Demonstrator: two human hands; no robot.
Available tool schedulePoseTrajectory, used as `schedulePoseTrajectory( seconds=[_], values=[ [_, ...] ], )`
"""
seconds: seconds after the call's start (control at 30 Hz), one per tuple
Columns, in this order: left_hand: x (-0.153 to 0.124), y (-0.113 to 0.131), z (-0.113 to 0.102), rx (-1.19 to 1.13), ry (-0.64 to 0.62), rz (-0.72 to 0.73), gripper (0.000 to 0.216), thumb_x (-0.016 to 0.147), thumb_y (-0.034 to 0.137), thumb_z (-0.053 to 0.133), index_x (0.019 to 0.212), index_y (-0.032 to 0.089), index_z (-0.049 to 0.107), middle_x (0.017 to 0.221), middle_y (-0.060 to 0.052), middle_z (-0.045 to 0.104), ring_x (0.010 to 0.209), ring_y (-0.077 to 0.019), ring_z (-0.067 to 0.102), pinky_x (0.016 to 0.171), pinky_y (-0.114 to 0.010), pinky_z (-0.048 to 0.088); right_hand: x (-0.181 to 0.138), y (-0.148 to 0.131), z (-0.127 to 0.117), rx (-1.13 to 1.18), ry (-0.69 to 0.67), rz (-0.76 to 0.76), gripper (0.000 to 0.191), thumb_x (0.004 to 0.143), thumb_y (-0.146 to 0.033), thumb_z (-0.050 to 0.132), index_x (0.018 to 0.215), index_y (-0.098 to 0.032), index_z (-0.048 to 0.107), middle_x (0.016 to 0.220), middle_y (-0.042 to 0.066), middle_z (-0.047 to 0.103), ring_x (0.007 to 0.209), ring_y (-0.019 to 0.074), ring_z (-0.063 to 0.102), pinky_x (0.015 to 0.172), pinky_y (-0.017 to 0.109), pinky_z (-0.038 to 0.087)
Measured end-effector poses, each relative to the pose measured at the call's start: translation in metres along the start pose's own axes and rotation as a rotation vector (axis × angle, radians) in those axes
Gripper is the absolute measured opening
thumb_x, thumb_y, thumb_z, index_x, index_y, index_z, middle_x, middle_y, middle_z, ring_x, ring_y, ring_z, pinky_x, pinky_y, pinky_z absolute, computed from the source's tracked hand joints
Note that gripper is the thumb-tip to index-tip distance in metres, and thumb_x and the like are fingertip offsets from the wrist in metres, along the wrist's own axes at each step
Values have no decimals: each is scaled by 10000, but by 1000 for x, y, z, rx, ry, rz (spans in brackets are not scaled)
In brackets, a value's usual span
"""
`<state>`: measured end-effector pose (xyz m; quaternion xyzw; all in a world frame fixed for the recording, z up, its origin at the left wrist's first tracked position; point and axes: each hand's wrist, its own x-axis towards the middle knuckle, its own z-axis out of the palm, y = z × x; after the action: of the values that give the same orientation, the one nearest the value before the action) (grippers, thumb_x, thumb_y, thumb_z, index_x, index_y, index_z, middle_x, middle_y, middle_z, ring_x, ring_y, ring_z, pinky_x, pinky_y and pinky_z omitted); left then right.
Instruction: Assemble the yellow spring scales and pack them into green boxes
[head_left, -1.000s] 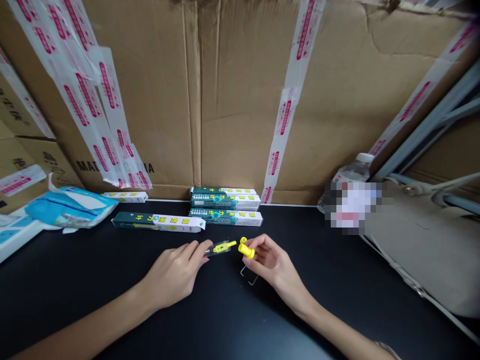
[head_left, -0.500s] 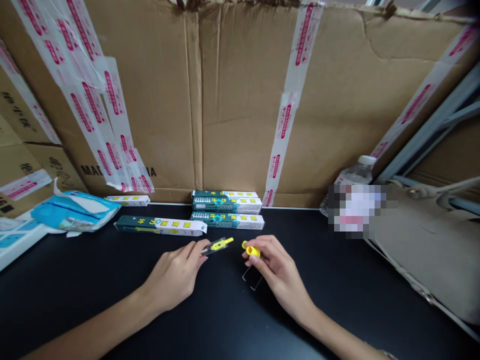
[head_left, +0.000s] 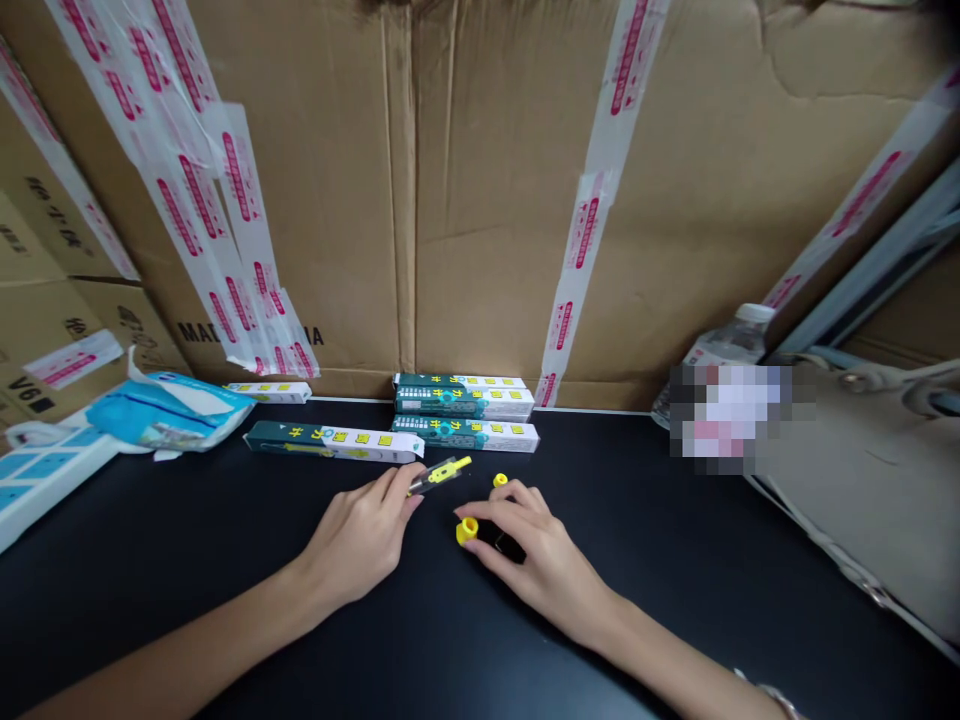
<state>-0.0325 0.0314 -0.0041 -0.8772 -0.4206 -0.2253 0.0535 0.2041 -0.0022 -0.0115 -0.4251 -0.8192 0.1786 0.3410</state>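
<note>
My left hand (head_left: 371, 530) is closed round a clear tube (head_left: 442, 472) with a yellow strip inside, its tip pointing right; it looks like a spring scale. Low over the black table, the thumb and index finger of my right hand (head_left: 536, 545) sit on either side of a hollow yellow cap (head_left: 466, 530). A smaller yellow piece (head_left: 500, 481) is just beyond that hand's other fingers; whether they touch it I cannot tell. Beneath the palm, a bit of thin metal wire (head_left: 499, 541) shows, mostly hidden by the hand.
Several long green-and-white boxes (head_left: 465, 437) lie at the back, one box (head_left: 334, 442) nearer on the left. A blue packet (head_left: 172, 410) rests at far left. A plastic bottle (head_left: 724, 340) and a beige bag (head_left: 855, 480) are on the right. A large cardboard carton (head_left: 487, 220) walls the back.
My right hand has moved slightly left and lower with the yellow cap. The smaller yellow piece now sits apart from the cap, beyond the fingers. My left hand still holds the tube.
</note>
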Motion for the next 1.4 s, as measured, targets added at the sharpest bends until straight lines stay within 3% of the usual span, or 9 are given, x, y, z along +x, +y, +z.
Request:
schedulePoseTrajectory(
  seconds=[0.13, 0.23, 0.33, 0.43, 0.6, 0.83, 1.03, 1.2, 1.4],
  values=[
    [0, 0, 0, 41, 45, -36, 269, 1015, 213, 366, 1244, 166, 499, 1065, -113, 724, 875, -239, 742, 656, -317, 606, 2, -2, 7, -57, 88, 8, 327, 938, -237, 610, 1255, -280, 544, 1094, 69, 678, 964, 244, 583, 835, 411, 461],
    [1, -1, 1, 55, 65, -37, 266, 1019, 218, 359, 1239, 165, 499, 1052, -109, 725, 856, -232, 743, 646, -308, 601, 1, -4, 8, -100, 144, 16, 153, 914, -274, 649, 1040, -240, 569, 983, 62, 665, 864, 232, 576, 772, 387, 443],
    [0, -1, 1, 57, 72, -11, 264, 1022, 219, 354, 1238, 164, 496, 1049, -103, 724, 826, -235, 742, 613, -316, 598, 0, -7, 6, -110, 81, 13, 113, 907, -290, 666, 898, -228, 571, 876, 39, 666, 831, 226, 577, 751, 379, 424],
    [-1, -1, 1, 50, 79, 37, 266, 1021, 220, 360, 1245, 165, 491, 1060, -98, 719, 825, -241, 739, 618, -336, 601, 1, -10, 3, -103, 0, 18, 102, 907, -281, 667, 985, -241, 616, 941, 46, 700, 915, 249, 577, 807, 409, 423],
    [-1, 0, 1, 43, 104, 112, 266, 1024, 209, 365, 1252, 153, 489, 1023, -96, 714, 834, -234, 728, 674, -346, 604, 2, -13, 1, -103, -114, -3, 347, 938, -245, 609, 1279, -280, 554, 1097, 55, 721, 1064, 292, 543, 883, 478, 402],
    [-2, 2, 0, 55, 104, 251, 265, 1011, 175, 398, 1252, 121, 493, 959, -101, 710, 809, -249, 718, 657, -370, 601, -1, -5, 0, 158, 174, 178, 218, 933, -359, 616, 1110, -232, 615, 1020, 63, 695, 942, 229, 636, 852, 372, 486],
    [-3, 2, 0, 41, 69, 366, 265, 1012, 188, 402, 1240, 116, 516, 986, -105, 727, 839, -258, 725, 689, -379, 612, 0, -2, -3, 362, 184, 279, 179, 929, -379, 608, 905, -210, 663, 809, 10, 698, 726, 166, 642, 681, 260, 491],
    [0, 2, -1, 2, 55, 347, 258, 1017, 200, 388, 1226, 133, 524, 981, -94, 725, 833, -244, 727, 681, -365, 613, 0, 4, 1, 447, 193, 295, 204, 909, -395, 635, 854, -199, 648, 773, 9, 683, 685, 155, 636, 624, 239, 506],
    [1, -1, -1, -51, 67, 204, 257, 1025, 215, 363, 1225, 149, 511, 984, -82, 718, 830, -230, 729, 678, -356, 614, -1, 10, -7, 336, 301, 283, 214, 969, -394, 533, 902, -201, 600, 784, 22, 640, 675, 162, 607, 600, 256, 504]
  ],
)
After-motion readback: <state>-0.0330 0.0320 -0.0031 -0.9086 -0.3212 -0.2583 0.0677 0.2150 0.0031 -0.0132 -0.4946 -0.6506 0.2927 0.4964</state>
